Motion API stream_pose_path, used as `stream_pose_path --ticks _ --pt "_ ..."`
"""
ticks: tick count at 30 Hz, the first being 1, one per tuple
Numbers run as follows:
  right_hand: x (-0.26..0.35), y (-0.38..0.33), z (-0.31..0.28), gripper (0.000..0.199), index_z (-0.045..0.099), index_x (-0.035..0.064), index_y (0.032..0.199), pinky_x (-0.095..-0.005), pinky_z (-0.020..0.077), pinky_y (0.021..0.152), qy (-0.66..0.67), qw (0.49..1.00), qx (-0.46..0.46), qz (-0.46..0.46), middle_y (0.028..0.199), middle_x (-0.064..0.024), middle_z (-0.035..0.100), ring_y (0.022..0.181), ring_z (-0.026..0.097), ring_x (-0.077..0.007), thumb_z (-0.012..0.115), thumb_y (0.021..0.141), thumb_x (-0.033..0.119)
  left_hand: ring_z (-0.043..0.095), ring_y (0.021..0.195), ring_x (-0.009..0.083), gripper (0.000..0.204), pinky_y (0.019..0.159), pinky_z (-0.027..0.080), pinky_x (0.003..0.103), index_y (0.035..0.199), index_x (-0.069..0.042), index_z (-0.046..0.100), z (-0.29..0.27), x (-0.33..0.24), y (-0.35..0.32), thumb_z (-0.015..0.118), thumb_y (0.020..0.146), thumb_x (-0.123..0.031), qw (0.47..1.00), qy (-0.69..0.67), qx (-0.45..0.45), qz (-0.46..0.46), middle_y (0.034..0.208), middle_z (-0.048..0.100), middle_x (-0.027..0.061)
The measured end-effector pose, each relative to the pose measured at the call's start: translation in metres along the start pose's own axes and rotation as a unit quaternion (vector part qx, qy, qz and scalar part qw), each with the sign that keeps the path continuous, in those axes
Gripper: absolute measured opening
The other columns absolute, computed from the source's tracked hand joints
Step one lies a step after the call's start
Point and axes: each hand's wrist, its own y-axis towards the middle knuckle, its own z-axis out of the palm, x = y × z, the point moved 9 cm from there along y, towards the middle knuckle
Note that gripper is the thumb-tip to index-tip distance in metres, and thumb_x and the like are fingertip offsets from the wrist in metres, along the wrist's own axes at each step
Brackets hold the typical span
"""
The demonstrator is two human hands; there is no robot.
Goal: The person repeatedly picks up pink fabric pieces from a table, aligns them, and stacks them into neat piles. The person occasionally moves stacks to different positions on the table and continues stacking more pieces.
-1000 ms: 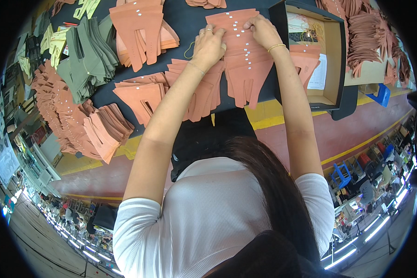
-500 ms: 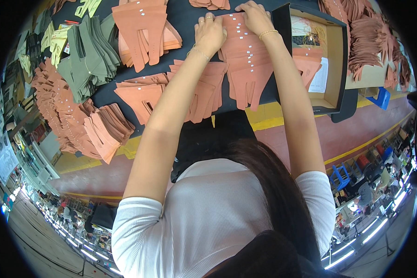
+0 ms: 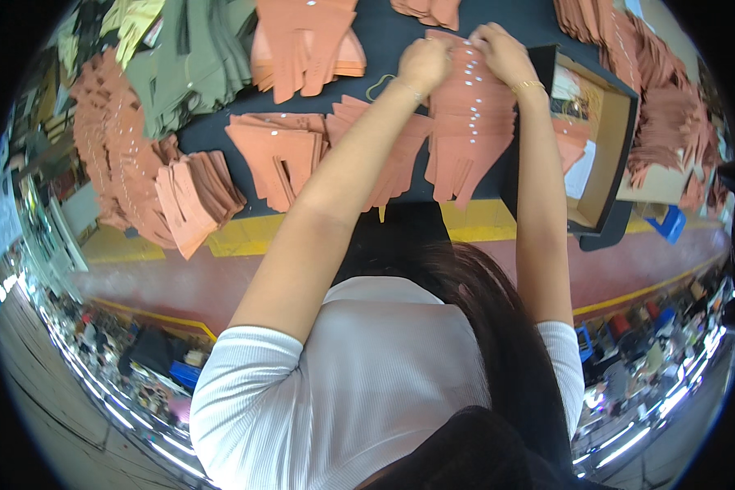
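Observation:
A fan of overlapping salmon-coloured cut pieces (image 3: 472,122), each with a small white label, lies on the black tabletop in front of me. The pieces look like flat shoe-upper parts with slit lower ends; their material is unclear. My left hand (image 3: 425,67) grips the far left corner of the topmost piece, its fingers curled. Across from it, my right hand (image 3: 505,55) has its fingers bent and closed at the far right edge of the same fan. The fingertips are partly hidden. More salmon pieces (image 3: 392,155) lie beside the fan, below my left forearm.
A black-rimmed open box (image 3: 608,155) with papers, threads and salmon pieces stands at right. Leftward lie salmon stacks (image 3: 278,151), dark green pieces (image 3: 196,65) and a long salmon row (image 3: 110,147). Another salmon pile (image 3: 670,122) sits beyond the box.
My view has shifted, so the table sits further right in it. My hands have come closer together at the fan's far end, and the right hand's fingers are more bent.

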Motion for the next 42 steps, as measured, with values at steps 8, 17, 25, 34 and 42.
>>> stream_pose_path --ticks 8,17,25,34,42 --pt "0.054 -0.049 -0.170 0.020 0.067 0.0110 0.106 -0.0376 0.0514 0.077 0.059 0.970 -0.234 0.017 0.098 -0.0146 0.068 0.088 0.065 -0.0370 0.056 0.097 0.024 0.060 0.110 0.0335 0.029 0.095 0.047 0.044 0.114 -0.005 0.067 -0.022 -0.018 -0.023 0.060 0.088 -0.014 0.997 0.007 -0.077 0.031 0.114 0.064 0.0182" --pt "0.146 -0.148 -0.130 0.012 0.068 0.0050 0.100 -0.0278 0.0509 0.071 0.252 0.968 0.020 0.014 0.091 -0.0090 0.071 0.082 0.068 -0.0163 0.061 0.092 0.010 0.053 0.105 0.0317 0.035 0.095 0.042 0.042 0.119 -0.005 0.061 -0.191 0.084 -0.188 0.066 0.087 -0.018 0.971 0.000 -0.233 -0.051 0.104 0.060 0.0139" --pt "0.174 -0.141 0.065 0.021 0.065 0.0046 0.106 -0.0373 0.0477 0.087 0.256 0.960 0.116 -0.011 0.103 -0.0104 0.064 0.096 0.061 -0.0283 0.063 0.090 0.017 0.055 0.080 0.0161 0.051 0.078 0.048 0.030 0.125 0.007 0.059 -0.203 0.196 -0.277 0.075 0.083 -0.019 0.929 -0.049 -0.262 -0.258 0.096 0.056 0.0086" --pt "0.138 -0.142 0.046 0.027 0.064 0.0079 0.113 -0.0412 0.0417 0.097 0.154 0.987 0.049 0.000 0.108 -0.0099 0.058 0.110 0.053 -0.0298 0.064 0.088 0.015 0.051 0.071 0.0079 0.034 0.066 0.044 0.022 0.105 0.005 0.065 -0.184 0.227 -0.286 0.077 0.082 -0.016 0.856 -0.261 -0.322 -0.308 0.084 0.057 0.0002" --pt "0.044 -0.104 -0.011 0.015 0.067 0.0053 0.100 -0.0436 0.0474 0.088 0.095 0.987 -0.128 0.021 0.100 -0.0132 0.063 0.095 0.060 -0.0348 0.061 0.087 0.011 0.051 0.071 0.0057 0.021 0.064 0.043 0.021 0.106 0.004 0.060 -0.199 0.105 -0.274 0.066 0.092 -0.010 0.905 -0.280 -0.190 -0.256 0.080 0.061 0.0011"
